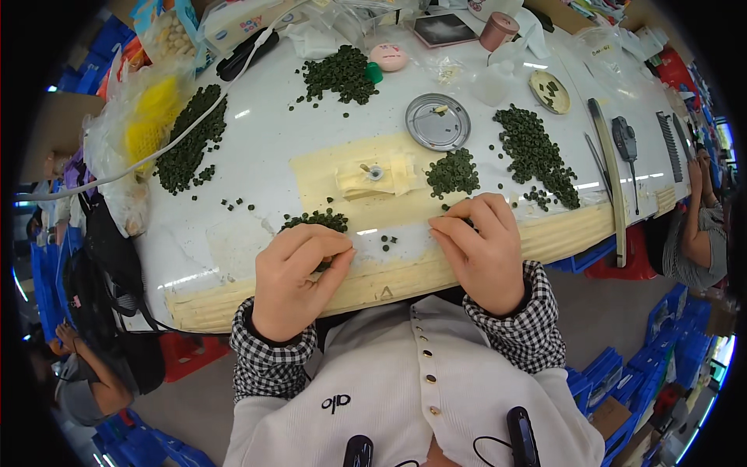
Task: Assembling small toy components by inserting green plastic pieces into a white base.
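Green beads [317,220] lie in a small heap by my left hand [292,276], which pinches one; my right hand [484,249] is curled, contents hidden. I'd pick singly, wrists braced on the desk [257,140].

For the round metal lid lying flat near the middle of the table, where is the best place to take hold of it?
Probably the raised rim of the round metal lid, pinched from above. It lies flat with its hollow side up, so only the thin edge offers purchase. Its near edge faces the right hand; the green pellets lie between them.
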{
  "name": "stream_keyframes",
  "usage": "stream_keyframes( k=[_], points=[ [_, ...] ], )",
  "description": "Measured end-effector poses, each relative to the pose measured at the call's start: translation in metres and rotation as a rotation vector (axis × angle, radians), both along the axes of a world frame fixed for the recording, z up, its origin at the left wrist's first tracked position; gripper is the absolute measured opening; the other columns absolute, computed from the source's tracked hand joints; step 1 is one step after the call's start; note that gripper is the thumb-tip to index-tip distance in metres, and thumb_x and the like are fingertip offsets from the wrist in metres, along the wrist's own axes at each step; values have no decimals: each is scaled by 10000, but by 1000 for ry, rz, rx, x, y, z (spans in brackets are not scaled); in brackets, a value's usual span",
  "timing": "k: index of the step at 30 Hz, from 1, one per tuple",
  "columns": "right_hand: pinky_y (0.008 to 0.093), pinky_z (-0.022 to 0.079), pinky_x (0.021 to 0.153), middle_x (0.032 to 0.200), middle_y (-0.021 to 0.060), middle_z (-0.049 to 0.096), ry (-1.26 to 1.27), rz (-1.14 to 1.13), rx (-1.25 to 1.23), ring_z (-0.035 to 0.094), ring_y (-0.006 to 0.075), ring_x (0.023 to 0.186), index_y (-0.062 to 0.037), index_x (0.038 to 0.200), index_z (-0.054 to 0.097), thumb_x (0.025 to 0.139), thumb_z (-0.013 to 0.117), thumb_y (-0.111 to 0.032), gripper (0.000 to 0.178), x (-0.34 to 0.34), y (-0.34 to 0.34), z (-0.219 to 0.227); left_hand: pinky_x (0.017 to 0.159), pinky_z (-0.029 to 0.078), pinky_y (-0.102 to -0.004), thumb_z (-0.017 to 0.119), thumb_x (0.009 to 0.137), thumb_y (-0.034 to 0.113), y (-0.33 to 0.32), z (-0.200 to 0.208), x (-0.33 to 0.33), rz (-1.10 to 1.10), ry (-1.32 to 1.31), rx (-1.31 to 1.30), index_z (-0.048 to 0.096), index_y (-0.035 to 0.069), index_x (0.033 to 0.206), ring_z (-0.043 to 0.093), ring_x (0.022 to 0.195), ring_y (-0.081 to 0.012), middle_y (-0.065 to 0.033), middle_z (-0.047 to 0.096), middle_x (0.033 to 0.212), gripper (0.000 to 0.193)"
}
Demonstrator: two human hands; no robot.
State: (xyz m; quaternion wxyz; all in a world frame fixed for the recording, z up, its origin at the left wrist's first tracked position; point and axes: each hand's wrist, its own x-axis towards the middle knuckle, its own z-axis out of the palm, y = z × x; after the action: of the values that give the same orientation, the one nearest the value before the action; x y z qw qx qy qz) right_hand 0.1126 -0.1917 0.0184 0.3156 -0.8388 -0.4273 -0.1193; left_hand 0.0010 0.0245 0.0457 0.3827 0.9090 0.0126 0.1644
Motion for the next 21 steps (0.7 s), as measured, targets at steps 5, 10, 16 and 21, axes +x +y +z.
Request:
stream_keyframes(
  k=[5, 10, 16, 21],
  points=[
    [376, 448, 818, 879, 62, 579, -83, 17, -69, 540, 270, 911, -44, 815, 619, 668, 688, -45, 163, 4, 6, -3, 698, 537, -229, 690, 786, -92, -8, 0, 1, 114, 1, -387, 661, -35, 896, 673, 760, -136, -111, 696, 869, 127],
    [367, 469, 759, 849, 72, 599, -16, 29, 29, 558, 268, 852, -35, 850, 611, 689, 694, -9, 183, 4, 10, 1, 707, 540, -235, 661, 830, -82, -8, 4, 9, 82, 29, -835, 644, -54, 963, 667, 785, -126, -105, 689, 900, 137],
    [333, 486, 637, 788, 103, 625, 195, 62, 262, 585, 262, 713, -14, 910, 646, 754, 700, 43, 175, 0, 16, 12, 712, 548, -252, 614, 884, -47, -5, -13, 15, -94, 119, -1063, 656, -64, 996, 666, 794, -142, -122, 681, 922, 121],
    [281, 485, 679, 833, 103, 663, 573, 207, 345, 627, 181, 785, 26, 970, 681, 799, 685, 63, 176, 1, 19, 21, 729, 555, -259, 626, 896, -8, -5, -17, 18, -131, 170, -1179, 664, -58, 1043, 671, 823, -151, -125, 681, 948, 160]
  ],
)
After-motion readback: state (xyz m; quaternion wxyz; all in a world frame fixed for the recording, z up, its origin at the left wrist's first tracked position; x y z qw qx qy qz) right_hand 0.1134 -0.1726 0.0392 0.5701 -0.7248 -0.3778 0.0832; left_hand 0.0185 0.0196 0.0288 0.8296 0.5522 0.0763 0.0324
